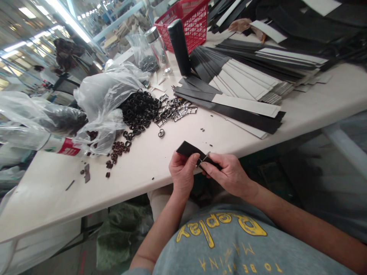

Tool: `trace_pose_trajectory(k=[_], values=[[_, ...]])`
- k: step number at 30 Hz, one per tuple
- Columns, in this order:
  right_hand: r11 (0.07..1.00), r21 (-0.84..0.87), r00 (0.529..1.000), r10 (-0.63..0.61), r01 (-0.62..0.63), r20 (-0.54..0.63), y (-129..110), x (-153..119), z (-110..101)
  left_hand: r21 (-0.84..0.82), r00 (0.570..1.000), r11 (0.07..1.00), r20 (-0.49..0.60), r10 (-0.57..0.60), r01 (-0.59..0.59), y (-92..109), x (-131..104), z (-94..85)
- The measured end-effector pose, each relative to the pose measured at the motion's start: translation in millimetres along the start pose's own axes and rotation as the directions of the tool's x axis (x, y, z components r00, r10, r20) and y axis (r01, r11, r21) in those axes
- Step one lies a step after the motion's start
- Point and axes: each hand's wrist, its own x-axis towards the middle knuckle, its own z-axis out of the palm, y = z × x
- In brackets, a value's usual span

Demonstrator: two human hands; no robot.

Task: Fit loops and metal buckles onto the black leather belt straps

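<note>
Both hands are at the table's front edge, working on one black strap. My left hand pinches the strap between thumb and fingers, its flat end sticking out past them. Close beside it, my right hand is closed on the strap's other part and on a small metal buckle that sits across the strap. My fingers partly cover the buckle, and the strap's far end is hidden behind my right hand.
On the table lie metal buckles, a heap of black loops, brown loops and plastic bags. Stacked black and white strips fan out right. Behind stand a dark flask, a glass bottle and a red basket.
</note>
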Motion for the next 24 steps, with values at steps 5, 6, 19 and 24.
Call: trace_pose_trajectory(k=[5,6,19,24], values=[[1.000,-0.015,0.996,0.002,-0.004,-0.095,-1,-4,7,0.184,0.991,0.975,0.069,0.111,-0.122,-5,-6,-10.4],[1.000,-0.012,0.995,0.000,-0.001,-0.099,-1,-5,7,0.224,0.987,0.963,0.101,0.128,-0.148,-6,-7,-13.2],[0.995,-0.048,0.994,0.079,-0.083,-0.082,-8,1,-4,0.176,0.943,0.946,0.244,0.225,-0.272,6,-13,-17.9],[0.991,-0.124,0.999,0.044,-0.042,0.014,-8,-2,-12,-0.069,0.957,0.988,0.265,-0.117,0.140,18,-12,-19.8]])
